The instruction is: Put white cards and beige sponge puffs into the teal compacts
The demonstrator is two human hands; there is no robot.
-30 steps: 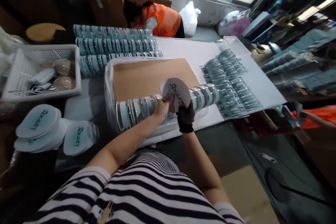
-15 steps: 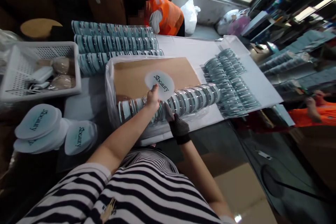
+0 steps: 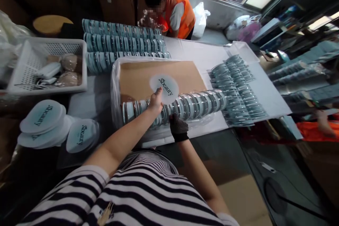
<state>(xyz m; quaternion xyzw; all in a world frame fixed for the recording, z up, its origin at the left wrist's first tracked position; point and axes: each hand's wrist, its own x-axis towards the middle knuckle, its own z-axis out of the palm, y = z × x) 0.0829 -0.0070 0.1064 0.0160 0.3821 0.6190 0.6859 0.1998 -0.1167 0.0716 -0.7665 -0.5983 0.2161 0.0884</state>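
My bare left hand (image 3: 156,101) pinches the near edge of a pale oval sheet (image 3: 164,83) printed with dark "beauty"-like lettering, thumb on top. Below it runs a row of round, shiny-rimmed pieces in clear wrap (image 3: 196,105), lying on their edges across the front of a brown cardboard sheet (image 3: 143,74). My right hand (image 3: 179,125), in a dark glove, is closed against the near side of this row. Its fingertips are partly hidden, and what they grip cannot be made out. More oval printed sheets (image 3: 43,116) lie stacked at the left, with a smaller pile (image 3: 81,136) beside them.
Several rows of similar pieces (image 3: 122,44) stand behind the cardboard, and flat overlapping packs (image 3: 235,91) lie at the right. A white perforated basket (image 3: 83,67) is at the left. Across the table, a person in an orange vest (image 3: 182,12) bends down. A plastic bin (image 3: 245,51) sits at the far corner.
My right hand has drawn slightly back toward me and its fingers have curled in. My left hand still holds the oval sheet. The person opposite has shifted, and the view has turned slightly.
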